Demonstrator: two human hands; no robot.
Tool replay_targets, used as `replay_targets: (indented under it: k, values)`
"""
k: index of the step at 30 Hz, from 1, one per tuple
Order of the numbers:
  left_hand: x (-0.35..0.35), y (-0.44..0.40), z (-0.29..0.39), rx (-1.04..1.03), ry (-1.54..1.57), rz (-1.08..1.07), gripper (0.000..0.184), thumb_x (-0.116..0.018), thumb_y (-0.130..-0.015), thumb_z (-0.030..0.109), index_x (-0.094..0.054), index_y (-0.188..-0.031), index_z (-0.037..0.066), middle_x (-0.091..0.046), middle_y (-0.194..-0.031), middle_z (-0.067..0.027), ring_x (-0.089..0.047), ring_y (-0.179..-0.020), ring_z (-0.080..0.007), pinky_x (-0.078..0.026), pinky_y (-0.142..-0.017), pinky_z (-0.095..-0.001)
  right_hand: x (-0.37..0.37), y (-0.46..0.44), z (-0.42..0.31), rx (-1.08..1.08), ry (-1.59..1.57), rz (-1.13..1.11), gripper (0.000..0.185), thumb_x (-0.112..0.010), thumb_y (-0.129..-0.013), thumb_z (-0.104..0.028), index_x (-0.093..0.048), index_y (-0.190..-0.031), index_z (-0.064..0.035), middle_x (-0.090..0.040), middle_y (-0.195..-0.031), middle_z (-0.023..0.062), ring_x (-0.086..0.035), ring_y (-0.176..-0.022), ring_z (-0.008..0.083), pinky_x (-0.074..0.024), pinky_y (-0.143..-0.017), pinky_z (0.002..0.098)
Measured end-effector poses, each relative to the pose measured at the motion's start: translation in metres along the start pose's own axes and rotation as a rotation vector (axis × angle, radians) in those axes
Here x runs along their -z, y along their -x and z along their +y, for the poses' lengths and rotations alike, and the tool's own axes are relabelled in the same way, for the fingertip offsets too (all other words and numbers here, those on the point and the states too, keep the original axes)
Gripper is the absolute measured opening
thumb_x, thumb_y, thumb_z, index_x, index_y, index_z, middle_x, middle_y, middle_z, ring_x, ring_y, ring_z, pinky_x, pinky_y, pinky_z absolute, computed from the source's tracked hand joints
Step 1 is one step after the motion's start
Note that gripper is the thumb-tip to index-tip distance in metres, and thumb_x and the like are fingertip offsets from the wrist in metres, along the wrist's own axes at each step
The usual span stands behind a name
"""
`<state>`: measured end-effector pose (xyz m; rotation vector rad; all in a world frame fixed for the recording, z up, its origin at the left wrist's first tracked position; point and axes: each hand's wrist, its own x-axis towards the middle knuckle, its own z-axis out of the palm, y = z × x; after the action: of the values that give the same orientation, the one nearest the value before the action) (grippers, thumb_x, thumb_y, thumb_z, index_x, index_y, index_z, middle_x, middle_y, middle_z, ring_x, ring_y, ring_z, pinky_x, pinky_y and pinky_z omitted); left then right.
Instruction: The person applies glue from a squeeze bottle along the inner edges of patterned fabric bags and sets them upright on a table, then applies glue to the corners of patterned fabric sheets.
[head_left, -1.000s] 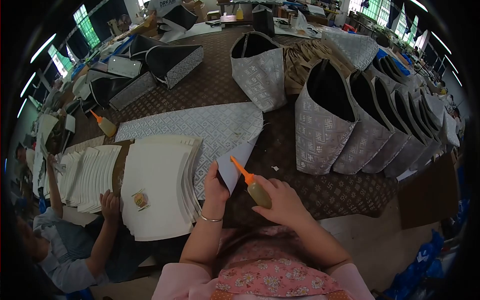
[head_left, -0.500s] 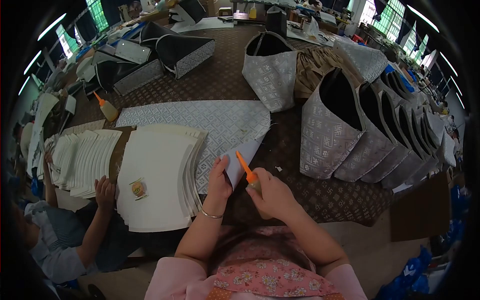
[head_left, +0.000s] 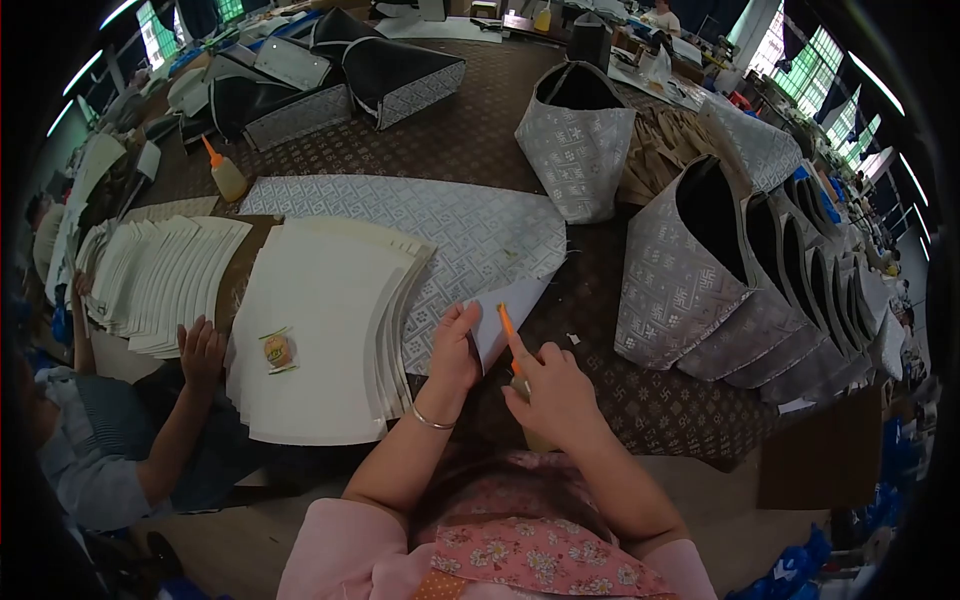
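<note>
Head view, right hand (head_left: 556,398) gripping orange-tipped bottle (head_left: 514,340), left hand (head_left: 455,350) holding white-backed patterned sheet (head_left: 455,230)

A workshop: piles of pale panels (head_left: 335,330), a row of matching silvery shells (head_left: 665,310), orange-nozzled bottles (head_left: 513,341).

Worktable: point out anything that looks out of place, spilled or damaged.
A small packet lies on the stack of white panels, unlike the plain pieces beneath it. A tiny white scrap sits loose on the dark patterned cloth beyond the right hand. I can make out no spill.
</note>
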<state>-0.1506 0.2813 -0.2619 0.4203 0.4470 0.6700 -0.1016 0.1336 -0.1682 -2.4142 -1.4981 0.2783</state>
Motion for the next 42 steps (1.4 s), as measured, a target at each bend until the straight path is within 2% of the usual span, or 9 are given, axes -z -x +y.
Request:
replay_targets:
  k: [6, 8, 12, 15, 20, 24, 29, 39, 42]
  values:
    - [0.009, -0.005, -0.006, -0.035, -0.046, -0.045, 0.013, -0.052, -0.088, 0.013, -0.05, -0.095, 0.002, -0.058, -0.095, -0.0093, -0.059, -0.088, -0.0214, -0.049, -0.082, -0.0352, 0.001, 0.006, 0.001, -0.001, 0.036, 0.028, 0.063, -0.066, -0.073, -0.028, -0.045, -0.13, -0.0134, -0.047, -0.093, 0.0113, -0.052, -0.085, 0.0282, -0.0481, -0.07, 0.0368]
    - [0.005, -0.006, -0.004, -0.016, 0.011, 0.062, 0.013, -0.053, -0.089, 0.015, -0.05, -0.094, 0.003, -0.058, -0.093, -0.0088, -0.058, -0.087, -0.0212, -0.049, -0.082, -0.0352, 0.012, 0.01, 0.007, 0.027, -0.083, -0.106, 0.063, -0.067, -0.072, -0.028, -0.044, -0.13, -0.0171, -0.047, -0.093, 0.0121, -0.051, -0.089, 0.0295, -0.0488, -0.07, 0.0381]
    - [0.003, -0.004, -0.002, -0.007, -0.012, 0.029, 0.014, -0.053, -0.089, 0.016, -0.05, -0.094, 0.003, -0.057, -0.093, -0.0087, -0.058, -0.087, -0.0208, -0.049, -0.082, -0.0356, 0.019, 0.007, 0.011, -0.024, -0.229, -0.027, 0.062, -0.068, -0.071, -0.028, -0.045, -0.129, -0.0188, -0.046, -0.092, 0.0121, -0.051, -0.09, 0.0294, -0.0482, -0.071, 0.0379]
    - [0.002, -0.003, -0.002, 0.022, -0.023, -0.054, 0.014, -0.052, -0.089, 0.016, -0.05, -0.095, 0.003, -0.057, -0.096, -0.0087, -0.057, -0.088, -0.0205, -0.048, -0.083, -0.0355, 0.013, -0.003, 0.01, -0.001, -0.136, 0.161, 0.062, -0.068, -0.071, -0.027, -0.045, -0.128, -0.0192, -0.046, -0.092, 0.011, -0.05, -0.09, 0.029, -0.0483, -0.072, 0.0376]
    - [-0.003, 0.0, -0.002, -0.032, -0.021, 0.055, 0.013, -0.055, -0.088, 0.014, -0.05, -0.095, 0.004, -0.059, -0.091, -0.0057, -0.058, -0.084, -0.0158, -0.049, -0.077, -0.0308, 0.001, -0.002, 0.001, -0.009, 0.036, 0.014, 0.062, -0.067, -0.071, -0.024, -0.045, -0.129, -0.0186, -0.045, -0.095, 0.0101, -0.049, -0.09, 0.0278, -0.0496, -0.07, 0.0384]
    - [0.005, -0.003, -0.004, -0.027, -0.062, -0.03, 0.012, -0.055, -0.087, 0.012, -0.049, -0.094, 0.005, -0.057, -0.095, -0.0074, -0.057, -0.088, -0.0184, -0.048, -0.082, -0.0335, 0.006, -0.008, 0.01, -0.011, 0.078, 0.037, 0.063, -0.067, -0.07, -0.024, -0.045, -0.129, -0.0182, -0.045, -0.095, 0.0103, -0.049, -0.09, 0.0274, -0.05, -0.068, 0.0379]
    - [-0.01, 0.004, 0.001, -0.025, -0.023, 0.056, 0.01, -0.056, -0.088, 0.014, -0.05, -0.085, 0.008, -0.059, -0.086, -0.0038, -0.058, -0.079, -0.0129, -0.049, -0.072, -0.0274, -0.002, -0.004, 0.005, 0.035, 0.095, 0.06, 0.065, -0.068, -0.069, -0.024, -0.044, -0.13, -0.0204, -0.044, -0.094, 0.009, -0.048, -0.091, 0.026, -0.0485, -0.069, 0.0376]
    - [-0.001, -0.004, -0.006, -0.061, -0.013, 0.127, 0.01, -0.059, -0.086, 0.014, -0.051, -0.084, 0.009, -0.058, -0.082, -0.002, -0.056, -0.075, -0.0119, -0.048, -0.07, -0.0269, 0.0, -0.006, 0.006, 0.076, 0.142, 0.072, 0.064, -0.069, -0.066, -0.019, -0.047, -0.126, -0.0175, -0.044, -0.093, 0.0091, -0.048, -0.089, 0.0268, -0.0506, -0.064, 0.0357]
    - [0.006, -0.007, -0.007, -0.043, -0.048, 0.028, 0.01, -0.06, -0.086, 0.014, -0.052, -0.084, 0.009, -0.058, -0.082, -0.0021, -0.056, -0.075, -0.0123, -0.049, -0.071, -0.0276, 0.003, -0.006, 0.011, 0.066, 0.112, 0.044, 0.063, -0.069, -0.067, -0.019, -0.047, -0.126, -0.0176, -0.045, -0.094, 0.0092, -0.048, -0.089, 0.0272, -0.0503, -0.065, 0.0357]
